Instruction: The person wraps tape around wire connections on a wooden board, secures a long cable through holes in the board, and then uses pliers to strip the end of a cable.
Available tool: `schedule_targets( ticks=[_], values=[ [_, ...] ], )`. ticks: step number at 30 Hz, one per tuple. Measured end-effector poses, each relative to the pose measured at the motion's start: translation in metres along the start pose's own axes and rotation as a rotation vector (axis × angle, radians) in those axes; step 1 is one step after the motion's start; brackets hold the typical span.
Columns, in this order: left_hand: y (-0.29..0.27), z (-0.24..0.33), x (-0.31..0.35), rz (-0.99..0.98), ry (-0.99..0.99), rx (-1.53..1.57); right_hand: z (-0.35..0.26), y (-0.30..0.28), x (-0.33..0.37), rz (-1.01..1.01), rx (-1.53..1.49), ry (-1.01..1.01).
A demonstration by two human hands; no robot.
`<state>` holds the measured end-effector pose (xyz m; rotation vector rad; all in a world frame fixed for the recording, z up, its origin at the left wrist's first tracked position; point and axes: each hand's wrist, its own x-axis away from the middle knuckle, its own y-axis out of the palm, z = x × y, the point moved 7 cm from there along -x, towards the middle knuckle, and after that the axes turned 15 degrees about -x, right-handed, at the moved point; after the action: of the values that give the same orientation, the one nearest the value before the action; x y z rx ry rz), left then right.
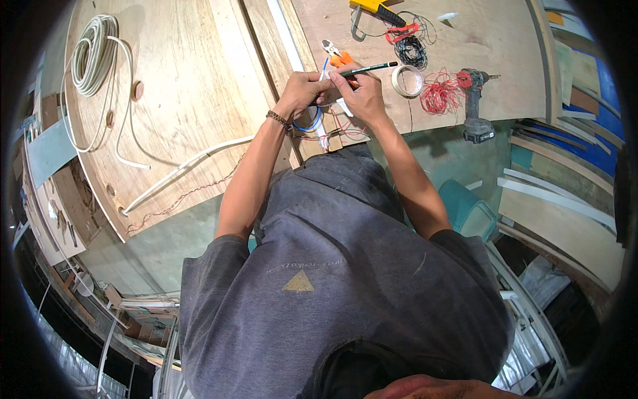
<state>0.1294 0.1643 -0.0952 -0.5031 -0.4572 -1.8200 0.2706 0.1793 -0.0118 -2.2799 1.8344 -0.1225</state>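
My left hand (301, 92) and my right hand (364, 98) meet above the joint between the wooden panels. A dark pencil (373, 68) lies in my right hand, its far end pointing right. The fingers of my left hand are pinched around a blue wire (307, 127), which loops below them; the exact grip is partly hidden. Just beyond my right hand, orange-handled cutting pliers (341, 59) lie with metal jaws pointing away from me. Thin red and dark wires (342, 130) spread beneath my hands, beside the end of a white strip (284, 32).
A white cable coil (98, 60) lies at left. To the right are a tape roll (418, 81), red wire bundle (438, 94), black wire bundle (412, 56), yellow tool (377, 10) and cordless drill (474, 103). A teal bin (473, 207) stands below the table edge.
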Motion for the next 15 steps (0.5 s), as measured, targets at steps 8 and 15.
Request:
schedule_targets(
  ticks=[8,15],
  values=[
    [0.001,0.011,0.008,0.008,0.007,0.015,-0.009,0.001,0.0,-0.029,0.021,0.004],
    [0.001,0.007,0.006,-0.015,0.003,0.075,0.0,-0.003,0.002,0.026,0.022,-0.098]
  ],
)
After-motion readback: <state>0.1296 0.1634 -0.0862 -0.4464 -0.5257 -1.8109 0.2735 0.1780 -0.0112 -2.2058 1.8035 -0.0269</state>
